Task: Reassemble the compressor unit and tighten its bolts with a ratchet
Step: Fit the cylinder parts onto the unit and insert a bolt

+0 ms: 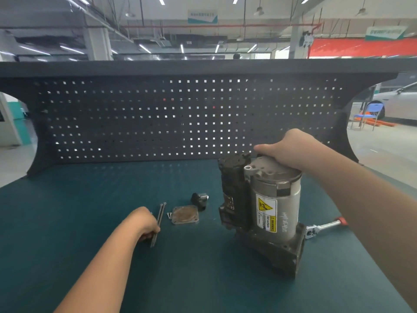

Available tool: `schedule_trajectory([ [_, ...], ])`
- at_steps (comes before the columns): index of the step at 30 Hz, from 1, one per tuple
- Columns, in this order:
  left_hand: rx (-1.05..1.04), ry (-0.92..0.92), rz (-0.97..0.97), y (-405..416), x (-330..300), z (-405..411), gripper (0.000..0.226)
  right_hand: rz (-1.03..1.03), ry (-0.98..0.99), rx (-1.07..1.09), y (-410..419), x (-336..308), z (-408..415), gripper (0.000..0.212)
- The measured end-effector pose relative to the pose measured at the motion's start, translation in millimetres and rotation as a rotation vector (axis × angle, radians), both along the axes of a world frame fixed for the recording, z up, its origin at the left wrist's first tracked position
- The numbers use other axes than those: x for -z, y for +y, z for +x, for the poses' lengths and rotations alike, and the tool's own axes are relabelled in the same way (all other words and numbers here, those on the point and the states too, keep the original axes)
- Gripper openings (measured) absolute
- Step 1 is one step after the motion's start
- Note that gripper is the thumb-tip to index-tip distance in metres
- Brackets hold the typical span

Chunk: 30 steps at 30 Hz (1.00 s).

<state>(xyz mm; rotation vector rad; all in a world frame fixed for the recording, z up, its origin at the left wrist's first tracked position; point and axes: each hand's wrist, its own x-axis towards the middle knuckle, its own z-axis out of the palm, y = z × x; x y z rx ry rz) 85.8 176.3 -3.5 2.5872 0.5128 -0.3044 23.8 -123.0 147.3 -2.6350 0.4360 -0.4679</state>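
- The compressor (264,213) stands upright at right of centre in the frame, its dark base on the green bench mat (90,222).
- The right hand (286,150) rests on the top cap of the compressor, fingers curled over the rim and grasping it to steady the unit.
- The left hand (145,222), at lower centre-left, has its fingers closed around the lower ends of the long bolts (159,220); the heads of the bolts point toward the upper part of the frame.
- A square cover plate (185,214) lies flat just right of the bolts, with small screws (169,214) beside its left edge.
- A small black fitting (199,199) lies just above the plate.
- The ratchet (322,228) lies on the mat at right, behind the base of the compressor; its handle end is hidden by the right forearm.
- Step in hand, as judged: collection of the long through-bolts for fitting; tightening has not begun, since the ratchet is untouched.
- Next move, as judged: lift the bolts, bring them to the top cap and align each with a bolt hole while the right hand holds the unit upright.
- Caution: the unit is tall on a narrow base and may tip if released.
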Motion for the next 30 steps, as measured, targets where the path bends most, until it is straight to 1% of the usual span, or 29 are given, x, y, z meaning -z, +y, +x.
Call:
schedule_trajectory([
  [2,-0.009,0.005,-0.106,0,-1,-1,0.03,0.007,0.005,-0.007,-2,0,0,0.06],
  [5,-0.034,-0.016,-0.251,4,-3,-1,0.022,0.116,-0.012,-0.065,-10,2,0,0.05],
  [7,-0.046,-0.047,-0.378,11,-6,-2,0.018,0.155,-0.013,-0.088,-13,3,1,0.048],
  [8,-0.044,-0.073,-0.444,14,-8,-3,0.017,0.152,-0.003,-0.087,-13,3,1,0.047],
  [10,-0.009,-0.177,-0.574,16,-17,-7,0.018,0.078,0.047,-0.06,-10,2,1,0.048],
  [11,0.028,-0.269,-0.635,15,-24,-10,0.02,0.032,0.069,-0.054,-9,1,2,0.05],
  [12,0.077,-0.399,-0.687,11,-33,-14,0.02,0.021,0.07,-0.048,-10,2,3,0.052],
  [14,0.198,-0.725,-0.771,-6,-58,-31,0.017,0.071,0.037,-0.03,-11,3,4,0.056],
  [16,0.343,-1.015,-0.901,-34,-86,-59,0.009,0.09,0.011,-0.03,-11,5,5,0.056],
  [17,0.419,-1.126,-0.956,-50,-98,-73,0.006,0.092,0.005,-0.032,-11,5,5,0.055],
  [19,0.545,-1.278,-0.984,-84,-115,-94,0.006,0.101,0.0,-0.037,-11,5,5,0.054],
  [21,0.597,-1.329,-0.962,-114,-122,-103,0.006,0.112,-0.001,-0.046,-11,4,4,0.053],
  [24,0.599,-1.263,-0.911,-139,-124,-103,0.007,0.113,0.002,-0.064,-11,4,5,0.049],
  [27,0.622,-1.211,-0.808,-140,-118,-99,0.007,0.11,0.008,-0.053,-10,4,6,0.049],
  [30,0.624,-1.228,-0.77,-136,-115,-97,0.009,0.109,0.004,-0.049,-11,6,9,0.05],
])
